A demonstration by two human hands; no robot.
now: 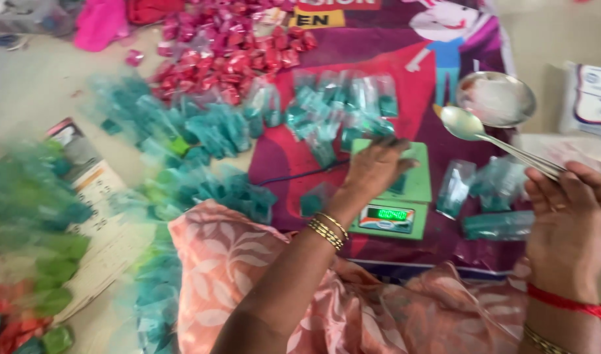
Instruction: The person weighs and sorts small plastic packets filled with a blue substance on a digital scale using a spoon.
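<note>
Left hand point(374, 169): rests palm down on the platform of the green weighing scale point(405, 190), fingers spread and slack; whether anything lies under the palm cannot be told.
Right hand point(569, 219): clenched around the handle of a metal spoon point(464, 124), bowl pointing up and left.
Spoon position: bowl sits just beside the steel bowl point(497, 98), over the printed purple mat point(353, 46).
Scale: stands on the mat in front of the person, display lit green.
Teal packets point(215, 131): small plastic pouches heaped left of the scale; more lie behind it and to its right.
Red packets point(228, 52): piled at the far edge, beyond the teal heap.
Image quality: left margin is motion-blurred.
</note>
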